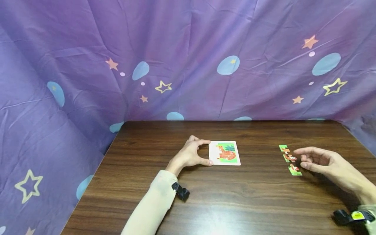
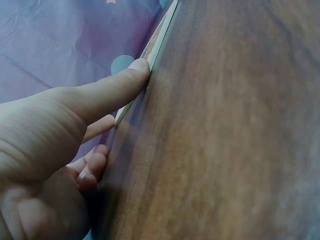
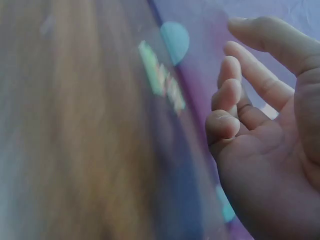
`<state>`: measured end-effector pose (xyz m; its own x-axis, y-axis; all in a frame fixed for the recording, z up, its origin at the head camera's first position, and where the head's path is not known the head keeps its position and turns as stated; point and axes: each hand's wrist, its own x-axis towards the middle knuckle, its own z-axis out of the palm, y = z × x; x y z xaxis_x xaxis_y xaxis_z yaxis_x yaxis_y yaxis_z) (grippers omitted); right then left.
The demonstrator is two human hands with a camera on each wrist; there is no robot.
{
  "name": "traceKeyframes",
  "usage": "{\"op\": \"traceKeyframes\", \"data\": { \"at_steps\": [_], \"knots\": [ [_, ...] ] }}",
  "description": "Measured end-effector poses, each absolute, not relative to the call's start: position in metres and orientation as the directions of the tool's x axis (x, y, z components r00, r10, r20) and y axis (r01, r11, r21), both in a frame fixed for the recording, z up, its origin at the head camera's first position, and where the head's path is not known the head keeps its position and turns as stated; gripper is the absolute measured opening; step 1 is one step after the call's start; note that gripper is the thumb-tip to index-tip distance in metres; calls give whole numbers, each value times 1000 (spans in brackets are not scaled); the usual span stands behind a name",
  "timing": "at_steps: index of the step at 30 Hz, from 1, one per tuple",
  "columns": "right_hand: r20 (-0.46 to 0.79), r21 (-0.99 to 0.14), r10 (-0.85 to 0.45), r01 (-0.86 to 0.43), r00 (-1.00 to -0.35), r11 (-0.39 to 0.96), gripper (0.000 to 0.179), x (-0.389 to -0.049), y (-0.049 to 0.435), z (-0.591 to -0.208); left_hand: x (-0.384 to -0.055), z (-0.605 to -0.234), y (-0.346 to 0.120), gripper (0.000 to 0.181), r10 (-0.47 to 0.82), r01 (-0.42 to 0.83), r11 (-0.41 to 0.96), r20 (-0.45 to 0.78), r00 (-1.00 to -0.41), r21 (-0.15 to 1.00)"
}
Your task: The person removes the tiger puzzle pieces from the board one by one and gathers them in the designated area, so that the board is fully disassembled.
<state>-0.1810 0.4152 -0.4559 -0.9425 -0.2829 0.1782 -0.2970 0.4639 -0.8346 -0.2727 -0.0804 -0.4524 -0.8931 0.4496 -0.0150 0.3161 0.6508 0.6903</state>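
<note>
A square puzzle board [image 1: 213, 155] with a white frame lies flat on the table. Its picture is partly filled with an orange striped animal and green; the left part looks white. My left hand [image 1: 192, 153] grips the board's left side, thumb on the near corner and forefinger on the far one. In the left wrist view the thumb [image 2: 117, 90] presses the board's edge [image 2: 159, 50]. To the right lie three loose puzzle pieces [image 1: 294, 170], green and orange. Just right of them, my right hand [image 1: 326, 161] hovers with loosely bent fingers, holding nothing. The pieces [image 3: 152, 67] look blurred in the right wrist view.
The brown wooden table [image 1: 249, 195] reaches back to a purple cloth [image 1: 188, 91] with stars and blue spots, which also hangs along the left side. Bare tabletop lies between the board and the loose pieces. Each wrist wears a small black camera [image 1: 182, 193].
</note>
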Motion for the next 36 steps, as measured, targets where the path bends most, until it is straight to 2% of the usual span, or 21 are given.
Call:
{"op": "traceKeyframes", "data": {
  "at_steps": [6, 10, 16, 24, 30, 36],
  "knots": [
    [246, -860, -268, -337, -931, 383, 47, -191, 390, -428, -273, -454, -79, 92, 444, 321, 655, -4, -896, 684],
    [270, -841, -281, -367, -921, 397, 56, -200, 375, -408, -275, -458, -79, 89, 450, 346, 653, 23, -893, 674],
    [320, -867, -342, -418, -884, 271, 62, -221, 352, -390, -273, -453, -80, 90, 455, 336, 646, 7, -890, 685],
    [332, -889, -342, -413, -879, 197, 63, -241, 312, -386, -283, -469, -82, 93, 462, 375, 651, 47, -885, 660],
    [335, -882, -311, -412, -889, 228, 66, -254, 277, -391, -272, -455, -82, 92, 444, 330, 653, 8, -896, 682],
    [325, -892, -295, -395, -899, 220, 66, -259, 255, -400, -269, -450, -79, 92, 455, 341, 653, 9, -890, 676]
  ]
}}
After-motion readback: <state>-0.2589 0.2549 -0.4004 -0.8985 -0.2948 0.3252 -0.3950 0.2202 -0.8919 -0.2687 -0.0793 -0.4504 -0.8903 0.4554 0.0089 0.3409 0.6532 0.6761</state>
